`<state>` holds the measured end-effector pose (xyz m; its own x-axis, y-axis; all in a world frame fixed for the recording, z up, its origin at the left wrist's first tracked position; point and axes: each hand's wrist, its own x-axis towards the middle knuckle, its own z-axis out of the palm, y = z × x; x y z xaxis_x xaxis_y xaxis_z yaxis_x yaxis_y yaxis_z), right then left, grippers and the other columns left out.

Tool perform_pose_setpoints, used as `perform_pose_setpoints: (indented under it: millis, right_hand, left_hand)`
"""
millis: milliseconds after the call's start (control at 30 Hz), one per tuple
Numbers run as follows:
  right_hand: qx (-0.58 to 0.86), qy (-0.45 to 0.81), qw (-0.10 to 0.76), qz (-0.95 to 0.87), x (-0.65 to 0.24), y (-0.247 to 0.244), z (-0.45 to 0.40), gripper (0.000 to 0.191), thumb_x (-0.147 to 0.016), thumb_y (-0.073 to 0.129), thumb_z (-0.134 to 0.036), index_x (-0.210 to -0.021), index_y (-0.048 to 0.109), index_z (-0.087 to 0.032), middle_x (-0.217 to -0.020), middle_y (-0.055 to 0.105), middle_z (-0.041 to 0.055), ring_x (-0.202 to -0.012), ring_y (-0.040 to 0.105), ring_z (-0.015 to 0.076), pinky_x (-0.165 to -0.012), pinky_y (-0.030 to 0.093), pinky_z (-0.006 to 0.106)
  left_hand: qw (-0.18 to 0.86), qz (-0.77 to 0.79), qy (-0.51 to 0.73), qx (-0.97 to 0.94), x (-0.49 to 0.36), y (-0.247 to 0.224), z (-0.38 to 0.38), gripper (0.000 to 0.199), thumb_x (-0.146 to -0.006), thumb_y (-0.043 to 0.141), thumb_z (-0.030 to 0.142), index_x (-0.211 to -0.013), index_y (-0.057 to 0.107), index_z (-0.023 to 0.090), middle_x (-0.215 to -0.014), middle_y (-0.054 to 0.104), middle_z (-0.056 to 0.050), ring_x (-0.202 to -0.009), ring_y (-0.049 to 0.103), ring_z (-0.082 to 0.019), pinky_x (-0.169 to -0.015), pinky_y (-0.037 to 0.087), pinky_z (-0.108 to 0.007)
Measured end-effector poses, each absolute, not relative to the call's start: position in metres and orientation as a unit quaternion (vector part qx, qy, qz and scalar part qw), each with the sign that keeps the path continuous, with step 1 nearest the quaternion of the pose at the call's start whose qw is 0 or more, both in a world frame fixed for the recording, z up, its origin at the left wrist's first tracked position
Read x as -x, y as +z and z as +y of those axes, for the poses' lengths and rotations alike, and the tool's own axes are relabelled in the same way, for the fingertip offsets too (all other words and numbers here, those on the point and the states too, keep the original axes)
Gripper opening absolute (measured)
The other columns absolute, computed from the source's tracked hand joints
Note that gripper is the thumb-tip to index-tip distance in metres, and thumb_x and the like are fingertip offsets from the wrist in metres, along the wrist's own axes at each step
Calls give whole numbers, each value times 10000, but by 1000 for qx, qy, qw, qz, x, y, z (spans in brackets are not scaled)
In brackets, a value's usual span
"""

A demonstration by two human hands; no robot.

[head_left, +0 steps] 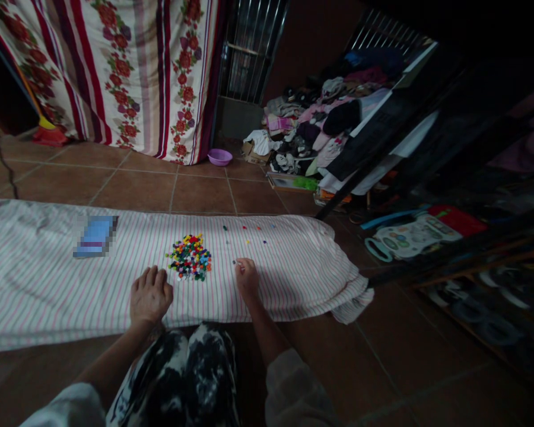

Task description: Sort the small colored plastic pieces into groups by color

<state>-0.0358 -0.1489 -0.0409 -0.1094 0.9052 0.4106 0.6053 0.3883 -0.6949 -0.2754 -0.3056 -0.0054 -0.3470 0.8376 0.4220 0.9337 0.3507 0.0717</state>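
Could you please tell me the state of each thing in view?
Left hand, palm down, resting on the cloth
Right hand, fingers pinched, small dark piece at their tips
Colorful pieces, heaped
Seven loose pieces, spaced apart in two rows
Striped cloth, spread out, bunched at its right end
Blurred rectangular item, lying flat
Flowered curtain, hanging down
Purple basin, upright
Clothes, piled up

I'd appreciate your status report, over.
Left hand resting on striped cloth. Right hand at small dark piece. Colorful pile forward, between hands; no blockage visible.
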Motion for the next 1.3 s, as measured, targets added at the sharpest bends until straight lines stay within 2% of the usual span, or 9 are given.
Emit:
perform_pose_setpoints:
  millis: [833, 1300]
  right_hand:
    - [516, 173, 413, -730, 38, -40, -150, 252, -818, 445, -151, -901, 680, -188, -951, 644, 69, -894, 607, 168, -807, 497, 287]
    - [530, 163, 452, -699, 35, -39, -150, 250, -853, 408, -219, -884, 653, -177, -931, 655, 87, -904, 603, 186, -829, 485, 318]
  left_hand:
    - [131, -810, -157, 550, 274, -2, -306, 358, -845, 409, 250, -1129, 598, 142, -1257, 583, -162, -1226, 469, -299, -969, 359, -446]
    - [147, -808, -142, 553, 274, -2, -307, 337, -846, 408, 254, -1110, 596, 162, -1241, 592, -144, -1211, 477, -287, -960, 353, -421]
